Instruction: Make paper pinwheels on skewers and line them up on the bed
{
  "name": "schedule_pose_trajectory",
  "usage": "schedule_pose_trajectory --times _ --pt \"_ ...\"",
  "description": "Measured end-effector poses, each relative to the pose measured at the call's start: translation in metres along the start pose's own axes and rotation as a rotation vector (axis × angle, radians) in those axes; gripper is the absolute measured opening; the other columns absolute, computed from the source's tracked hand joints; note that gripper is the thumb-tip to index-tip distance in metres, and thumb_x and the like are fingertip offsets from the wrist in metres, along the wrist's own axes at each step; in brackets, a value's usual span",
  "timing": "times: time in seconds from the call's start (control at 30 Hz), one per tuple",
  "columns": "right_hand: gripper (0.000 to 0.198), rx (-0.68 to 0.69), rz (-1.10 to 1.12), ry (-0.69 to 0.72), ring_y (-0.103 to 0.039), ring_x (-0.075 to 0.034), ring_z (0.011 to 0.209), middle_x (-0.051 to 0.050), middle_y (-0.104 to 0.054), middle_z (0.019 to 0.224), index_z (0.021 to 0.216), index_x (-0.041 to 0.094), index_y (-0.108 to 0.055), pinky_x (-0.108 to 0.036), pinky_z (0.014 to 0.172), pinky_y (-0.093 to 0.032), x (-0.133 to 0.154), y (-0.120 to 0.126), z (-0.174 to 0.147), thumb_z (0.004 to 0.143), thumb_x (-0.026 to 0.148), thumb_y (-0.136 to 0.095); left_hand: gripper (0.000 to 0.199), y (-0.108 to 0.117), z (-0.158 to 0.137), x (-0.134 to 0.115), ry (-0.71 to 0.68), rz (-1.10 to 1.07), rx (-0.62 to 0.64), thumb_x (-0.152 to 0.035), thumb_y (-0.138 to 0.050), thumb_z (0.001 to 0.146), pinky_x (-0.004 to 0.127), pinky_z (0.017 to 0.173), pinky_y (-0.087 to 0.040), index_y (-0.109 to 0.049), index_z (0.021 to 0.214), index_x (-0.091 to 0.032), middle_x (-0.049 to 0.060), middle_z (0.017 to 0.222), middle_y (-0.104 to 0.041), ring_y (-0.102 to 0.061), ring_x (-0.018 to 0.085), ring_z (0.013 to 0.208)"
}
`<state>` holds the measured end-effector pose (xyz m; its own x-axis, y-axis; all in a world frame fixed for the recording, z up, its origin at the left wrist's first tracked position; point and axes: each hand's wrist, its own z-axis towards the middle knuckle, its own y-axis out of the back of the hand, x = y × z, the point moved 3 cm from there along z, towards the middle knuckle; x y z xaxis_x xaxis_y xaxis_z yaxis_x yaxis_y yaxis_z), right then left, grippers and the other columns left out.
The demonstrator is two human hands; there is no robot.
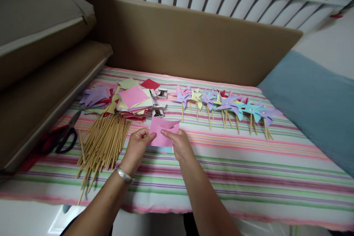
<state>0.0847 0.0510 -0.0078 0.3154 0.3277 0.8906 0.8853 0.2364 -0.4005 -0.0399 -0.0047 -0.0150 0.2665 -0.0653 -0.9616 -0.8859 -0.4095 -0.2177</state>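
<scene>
Between my two hands is a pink paper square [160, 138] with slits cut in from its corners. My left hand [138, 143] pinches its left side between thumb and fingers. On the right side, my right hand [179, 142] grips it, the thumb lying on top near the middle. A light blue paper sheet [163, 149] shows just beneath the pink one. To the left of my left hand lies a heap of thin wooden sticks [105, 143]. Beyond my hands is a stack of coloured paper squares [134, 97].
Finished paper pinwheels [228, 104] on sticks lie in a row at right. Small open boxes [159, 111] stand by the paper stack, cut purple pieces [95, 96] left of it. Black-handled scissors [70, 132] lie far left. A brown board [188, 40] rises behind the striped cloth [249, 162].
</scene>
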Motion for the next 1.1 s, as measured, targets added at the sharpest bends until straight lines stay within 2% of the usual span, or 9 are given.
schedule_pose_trajectory --times 0.33,0.5,0.7,0.77,0.83,0.93,1.0,1.03,1.1 --pt "0.032 0.003 0.006 -0.014 -0.066 -0.023 0.074 -0.006 -0.073 0.079 0.085 0.014 -0.071 -0.038 0.078 -0.049 -0.003 0.001 0.001 0.056 0.025 -0.078 0.021 -0.002 -0.003 -0.007 0.003 0.023 0.054 -0.036 -0.069 0.065 0.023 0.054 -0.031 -0.062 0.064 -0.017 -0.003 0.057 -0.052 -0.042 0.01 0.055" --pt "0.034 0.024 -0.002 -0.038 -0.066 -0.022 0.075 -0.005 -0.073 0.079 0.086 0.014 -0.07 -0.037 0.077 -0.048 -0.002 0.001 0.001 0.056 0.027 -0.078 0.023 0.004 0.002 -0.002 -0.029 0.087 -0.001 -0.037 -0.069 0.065 0.023 0.051 -0.029 -0.062 0.06 -0.016 -0.004 0.052 -0.051 -0.04 0.01 0.05" --pt "0.029 0.013 -0.017 -0.028 -0.063 -0.019 0.067 -0.004 -0.072 0.076 0.081 0.015 -0.07 -0.031 0.066 -0.046 0.002 0.009 0.004 0.057 0.03 -0.077 0.019 0.01 0.005 -0.003 -0.049 0.136 -0.029 -0.035 -0.068 0.067 0.023 0.049 -0.029 -0.065 0.065 -0.016 -0.004 0.053 -0.052 -0.041 0.009 0.049" --pt "0.027 0.006 -0.03 -0.021 -0.062 -0.018 0.065 -0.004 -0.072 0.074 0.078 0.016 -0.07 -0.031 0.065 -0.045 0.003 0.011 0.006 0.057 0.031 -0.077 0.018 0.01 0.006 -0.005 -0.047 0.136 -0.043 -0.034 -0.068 0.067 0.023 0.05 -0.032 -0.065 0.066 -0.016 -0.003 0.055 -0.054 -0.043 0.01 0.05" --pt "0.026 -0.037 -0.042 0.001 -0.061 -0.018 0.065 -0.003 -0.071 0.072 0.076 0.017 -0.069 -0.032 0.066 -0.045 0.004 0.013 0.007 0.057 0.032 -0.076 0.018 0.011 0.006 -0.009 -0.084 0.109 -0.069 -0.031 -0.069 0.066 0.023 0.058 -0.039 -0.067 0.076 -0.017 0.0 0.067 -0.062 -0.052 0.012 0.061" --pt "0.022 -0.229 -0.168 0.17 -0.059 -0.019 0.071 -0.001 -0.069 0.073 0.075 0.019 -0.069 -0.034 0.073 -0.045 0.014 0.019 0.006 0.06 0.034 -0.074 0.033 0.015 0.004 -0.016 -0.201 0.098 -0.195 -0.029 -0.072 0.064 0.025 0.076 -0.042 -0.065 0.095 -0.021 0.004 0.095 -0.066 -0.058 0.015 0.085" --pt "0.017 -0.346 -0.325 0.354 -0.057 -0.021 0.081 -0.002 -0.068 0.08 0.077 0.022 -0.07 -0.035 0.08 -0.044 0.023 0.021 0.001 0.064 0.034 -0.071 0.032 0.015 0.0 -0.018 -0.194 0.075 -0.229 -0.033 -0.072 0.065 0.026 0.079 -0.042 -0.066 0.093 -0.019 0.006 0.096 -0.066 -0.059 0.016 0.087" --pt "0.014 -0.351 -0.403 0.448 -0.056 -0.021 0.087 -0.003 -0.067 0.086 0.078 0.024 -0.071 -0.036 0.084 -0.043 0.027 0.02 -0.001 0.067 0.033 -0.069 0.031 0.013 -0.002 -0.017 -0.127 0.025 -0.181 -0.037 -0.07 0.067 0.027 0.079 -0.043 -0.067 0.09 -0.017 0.007 0.092 -0.067 -0.06 0.016 0.085" --pt "0.012 -0.248 -0.542 0.613 -0.053 -0.022 0.1 -0.003 -0.066 0.099 0.081 0.028 -0.072 -0.037 0.092 -0.04 0.032 0.014 -0.006 0.072 0.027 -0.065 0.036 0.003 -0.007 -0.015 0.097 -0.165 0.018 -0.046 -0.065 0.071 0.032 0.077 -0.046 -0.067 0.087 -0.014 0.011 0.087 -0.068 -0.063 0.02 0.081"
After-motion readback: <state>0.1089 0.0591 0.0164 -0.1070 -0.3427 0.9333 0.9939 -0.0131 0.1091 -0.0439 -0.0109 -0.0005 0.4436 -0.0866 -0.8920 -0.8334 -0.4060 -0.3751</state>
